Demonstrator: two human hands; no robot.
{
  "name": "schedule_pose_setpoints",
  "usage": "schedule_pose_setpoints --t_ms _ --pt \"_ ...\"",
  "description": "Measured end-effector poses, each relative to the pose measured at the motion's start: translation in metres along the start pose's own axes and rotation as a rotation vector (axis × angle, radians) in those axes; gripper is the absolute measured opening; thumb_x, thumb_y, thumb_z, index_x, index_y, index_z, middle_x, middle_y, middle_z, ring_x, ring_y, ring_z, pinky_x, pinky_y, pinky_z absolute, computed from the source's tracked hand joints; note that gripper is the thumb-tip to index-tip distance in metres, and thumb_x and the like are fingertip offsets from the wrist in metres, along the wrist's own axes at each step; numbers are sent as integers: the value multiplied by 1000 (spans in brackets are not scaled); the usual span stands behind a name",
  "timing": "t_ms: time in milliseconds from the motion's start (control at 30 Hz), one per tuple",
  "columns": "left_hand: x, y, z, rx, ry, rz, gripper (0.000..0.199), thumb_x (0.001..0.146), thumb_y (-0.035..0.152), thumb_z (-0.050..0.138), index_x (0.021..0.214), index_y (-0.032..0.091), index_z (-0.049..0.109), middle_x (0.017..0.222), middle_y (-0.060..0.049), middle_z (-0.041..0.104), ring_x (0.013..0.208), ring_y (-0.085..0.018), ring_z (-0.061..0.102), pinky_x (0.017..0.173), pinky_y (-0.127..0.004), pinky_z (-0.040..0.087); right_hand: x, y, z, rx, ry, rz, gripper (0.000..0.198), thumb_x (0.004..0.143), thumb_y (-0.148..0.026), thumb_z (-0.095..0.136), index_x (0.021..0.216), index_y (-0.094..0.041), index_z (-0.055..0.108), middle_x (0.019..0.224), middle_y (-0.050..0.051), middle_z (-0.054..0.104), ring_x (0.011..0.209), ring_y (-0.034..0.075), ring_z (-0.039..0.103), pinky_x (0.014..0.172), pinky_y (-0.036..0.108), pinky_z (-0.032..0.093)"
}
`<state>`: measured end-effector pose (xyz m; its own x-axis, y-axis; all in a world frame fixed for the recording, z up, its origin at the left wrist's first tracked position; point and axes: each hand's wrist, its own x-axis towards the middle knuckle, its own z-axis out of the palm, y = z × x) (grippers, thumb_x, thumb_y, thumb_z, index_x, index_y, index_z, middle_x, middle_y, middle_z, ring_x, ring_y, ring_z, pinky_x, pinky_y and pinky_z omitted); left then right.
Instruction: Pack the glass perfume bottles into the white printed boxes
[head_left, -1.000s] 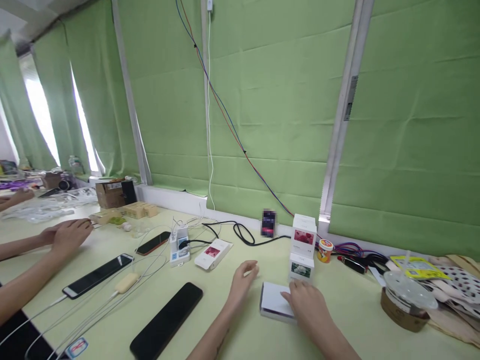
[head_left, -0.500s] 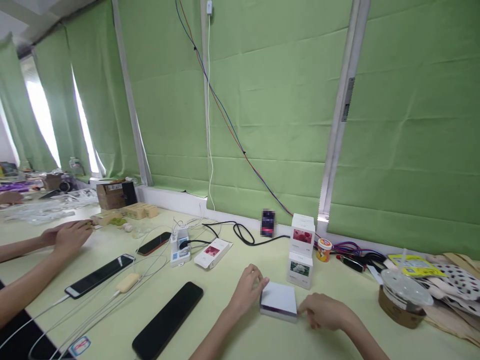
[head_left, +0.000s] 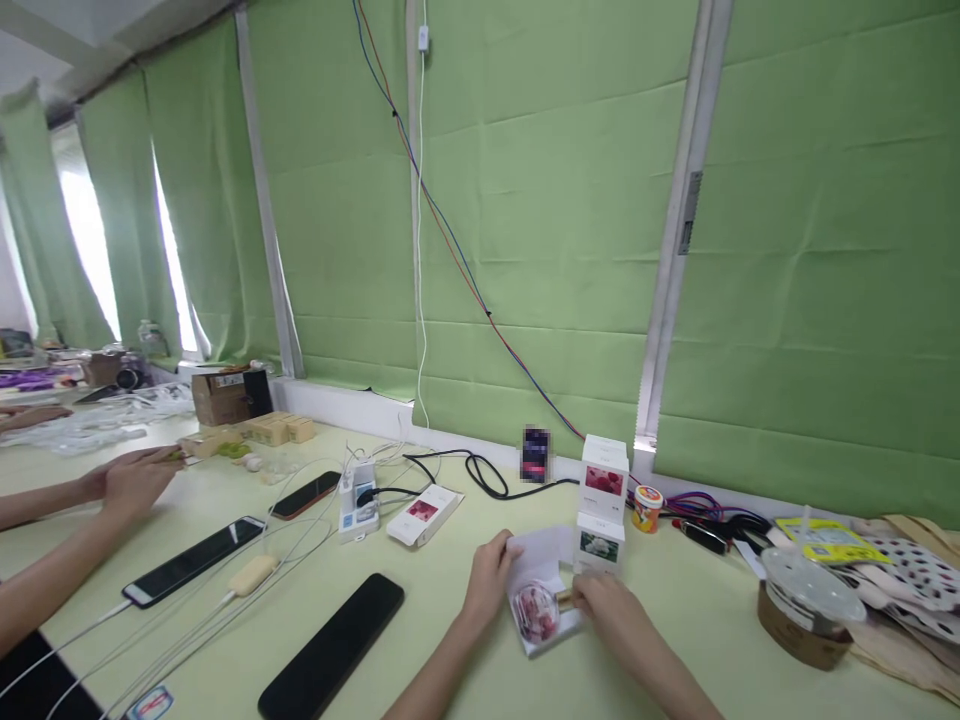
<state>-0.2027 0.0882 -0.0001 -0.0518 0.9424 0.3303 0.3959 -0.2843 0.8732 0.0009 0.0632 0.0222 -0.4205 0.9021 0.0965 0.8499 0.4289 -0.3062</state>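
Note:
A small white box (head_left: 534, 652) lies on the table with its lid (head_left: 541, 549) raised. Inside it sits a round clear case (head_left: 535, 611) with pink and red contents, and a small gold-coloured piece (head_left: 564, 598) shows beside that. My left hand (head_left: 487, 578) grips the box at its left edge by the lid, fingers closed. At the box's right side, the closed fingertips of my right hand (head_left: 606, 603) meet the gold-coloured piece; the fingers cover part of it. Two stacked white cartons with flower pictures (head_left: 604, 490) stand just behind my right hand.
Left of me lie a black phone (head_left: 334, 645), a flat white carton (head_left: 425, 514), a power strip (head_left: 359, 503) and charging cables. Another person's hands (head_left: 139, 482) are at far left. A lidded bowl (head_left: 810, 605) and an orange tub (head_left: 646, 508) stand to the right.
The white box has gone from closed to open, its lid lifted back to show the round case. My right hand has moved left and in over the box's right side.

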Motion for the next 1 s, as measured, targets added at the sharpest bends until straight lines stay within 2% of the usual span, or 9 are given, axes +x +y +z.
schedule_pose_setpoints --t_ms 133,333,467,533,600,700,800,933,1000 --pt "1 -3 -9 -30 33 -11 27 77 37 58 58 22 46 55 4 45 57 -17 45 53 -24 30 3 -18 17 -11 49 -64 38 85 -3 40 110 -22 62 114 6 66 109 22 57 88 30 41" --pt "1 -2 -19 -65 123 -28 30 71 41 65 54 22 51 53 3 48 55 -17 44 55 -25 31 -1 -16 18 -54 -73 -19 30 73 -6 51 92 -21 69 98 6 72 93 21 66 73 27 44" --pt "9 -2 -37 -143 259 -67 30 65 41 72 53 22 51 52 4 48 56 -18 47 57 -25 35 -5 -5 7 -103 -211 9 28 62 -9 62 84 -20 74 92 8 75 88 25 69 66 28 44" --pt "13 -3 -49 -214 355 -102 29 67 44 70 61 22 52 53 4 47 55 -18 49 55 -26 37 -6 1 2 -122 -283 28 25 54 -8 68 75 -20 76 84 9 77 83 28 71 61 28 43" --pt "17 -6 -59 -301 444 -135 29 73 50 63 78 23 54 58 5 48 54 -19 53 54 -28 42 -7 4 -3 -130 -330 44 26 51 -7 71 73 -20 77 81 10 77 80 29 71 58 28 42" --pt "21 -10 -65 -429 482 -180 36 79 51 58 101 24 48 73 2 55 64 -18 61 65 -30 49 -10 4 -10 -134 -357 63 30 51 -8 73 78 -20 78 86 12 77 82 30 71 58 28 43" --pt "20 -10 -56 -483 342 -257 48 70 44 72 107 21 51 86 -3 59 72 -19 65 72 -34 51 -12 1 -15 -127 -364 71 30 52 -9 73 79 -20 78 89 12 77 84 29 71 60 28 44" --pt "3 5 -33 -437 -23 -274 49 56 40 83 93 13 66 79 -8 65 70 -25 65 69 -40 51 -14 3 -17 -95 -364 68 27 55 -15 72 81 -21 77 89 10 77 83 28 70 60 28 44" --pt "-12 15 -22 -393 -229 -207 53 44 32 89 90 14 70 87 -10 68 85 -29 65 81 -42 49 -14 6 -14 -75 -352 58 29 54 -18 73 83 -21 76 90 9 76 83 27 70 59 27 42"
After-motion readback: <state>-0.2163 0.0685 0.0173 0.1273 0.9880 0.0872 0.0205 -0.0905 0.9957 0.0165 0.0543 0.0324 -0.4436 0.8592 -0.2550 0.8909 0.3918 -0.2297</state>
